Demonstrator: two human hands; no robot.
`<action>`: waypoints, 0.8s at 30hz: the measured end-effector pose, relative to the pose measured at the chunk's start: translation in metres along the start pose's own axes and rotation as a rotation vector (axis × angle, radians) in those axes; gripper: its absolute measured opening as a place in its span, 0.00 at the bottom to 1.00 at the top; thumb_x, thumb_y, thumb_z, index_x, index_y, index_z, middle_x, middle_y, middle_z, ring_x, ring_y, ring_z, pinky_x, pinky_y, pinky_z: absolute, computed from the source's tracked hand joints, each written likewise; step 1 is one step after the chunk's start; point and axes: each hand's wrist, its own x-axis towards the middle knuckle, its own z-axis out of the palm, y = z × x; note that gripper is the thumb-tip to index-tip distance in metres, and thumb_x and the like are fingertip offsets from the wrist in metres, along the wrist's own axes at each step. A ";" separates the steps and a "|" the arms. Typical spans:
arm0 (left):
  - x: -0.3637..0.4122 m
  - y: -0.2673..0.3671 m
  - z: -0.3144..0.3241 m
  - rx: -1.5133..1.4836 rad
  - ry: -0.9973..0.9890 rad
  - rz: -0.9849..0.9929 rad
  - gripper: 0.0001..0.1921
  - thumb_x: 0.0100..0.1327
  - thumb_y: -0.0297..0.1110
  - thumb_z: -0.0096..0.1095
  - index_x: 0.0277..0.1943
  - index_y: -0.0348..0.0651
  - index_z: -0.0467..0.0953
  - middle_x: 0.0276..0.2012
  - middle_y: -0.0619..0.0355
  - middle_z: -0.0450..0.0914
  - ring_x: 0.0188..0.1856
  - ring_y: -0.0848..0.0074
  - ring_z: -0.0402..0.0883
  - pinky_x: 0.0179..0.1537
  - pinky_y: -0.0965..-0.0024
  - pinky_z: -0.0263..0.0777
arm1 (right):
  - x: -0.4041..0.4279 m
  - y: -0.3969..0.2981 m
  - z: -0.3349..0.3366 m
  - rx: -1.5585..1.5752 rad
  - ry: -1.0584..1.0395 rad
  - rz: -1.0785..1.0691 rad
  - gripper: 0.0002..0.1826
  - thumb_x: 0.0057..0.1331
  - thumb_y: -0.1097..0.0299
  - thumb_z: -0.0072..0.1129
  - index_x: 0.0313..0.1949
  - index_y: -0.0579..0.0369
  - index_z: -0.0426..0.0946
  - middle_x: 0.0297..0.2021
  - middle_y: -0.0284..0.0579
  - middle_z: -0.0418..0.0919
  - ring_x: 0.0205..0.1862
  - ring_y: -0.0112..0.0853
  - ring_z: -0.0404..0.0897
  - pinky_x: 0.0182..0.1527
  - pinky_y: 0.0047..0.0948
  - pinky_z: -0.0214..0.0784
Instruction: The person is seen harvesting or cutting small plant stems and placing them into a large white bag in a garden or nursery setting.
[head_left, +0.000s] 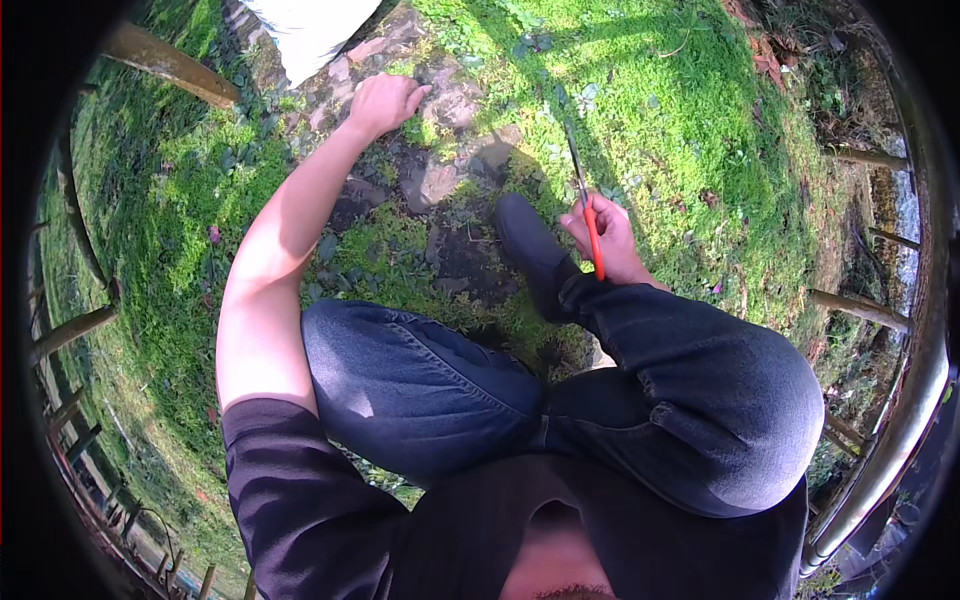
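My right hand grips scissors or shears by their orange-red handles, beside my right shoe. The narrow dark blades point away from me over low green plants. Out in front at the left, my left hand hangs over a mossy stone path. Its back faces up with the thumb out to the right; the other fingers curl under, so whatever they touch or hold is hidden. Just beyond that hand lies a white sheet or bag, bright in the sun and cut off by the picture's top edge.
A dark shoe is planted on the path between my hands. My jeans-clad knees are bent wide. At the left rises a wooden post. A rail fence curves along the right, with running water near it.
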 end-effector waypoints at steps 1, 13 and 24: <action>0.003 0.004 -0.001 0.024 -0.070 -0.009 0.21 0.68 0.49 0.56 0.28 0.40 0.78 0.22 0.47 0.80 0.27 0.54 0.82 0.32 0.52 0.76 | -0.004 -0.003 -0.012 -0.010 0.059 -0.063 0.11 0.68 0.72 0.58 0.31 0.51 0.65 0.16 0.28 0.65 0.12 0.17 0.61 0.16 0.19 0.53; -0.010 -0.014 0.010 -0.048 0.096 0.215 0.15 0.66 0.37 0.61 0.50 0.36 0.76 0.40 0.42 0.84 0.40 0.55 0.85 0.41 0.57 0.80 | -0.021 0.107 -0.066 0.113 0.448 0.171 0.10 0.67 0.72 0.60 0.32 0.49 0.66 0.16 0.30 0.67 0.10 0.19 0.65 0.13 0.21 0.58; -0.051 -0.035 -0.033 -0.019 -0.162 -0.101 0.23 0.71 0.49 0.52 0.26 0.38 0.74 0.19 0.45 0.74 0.25 0.54 0.75 0.32 0.56 0.70 | 0.001 0.144 -0.046 -0.591 0.341 -0.076 0.13 0.59 0.64 0.68 0.32 0.55 0.72 0.20 0.39 0.78 0.20 0.30 0.78 0.27 0.29 0.69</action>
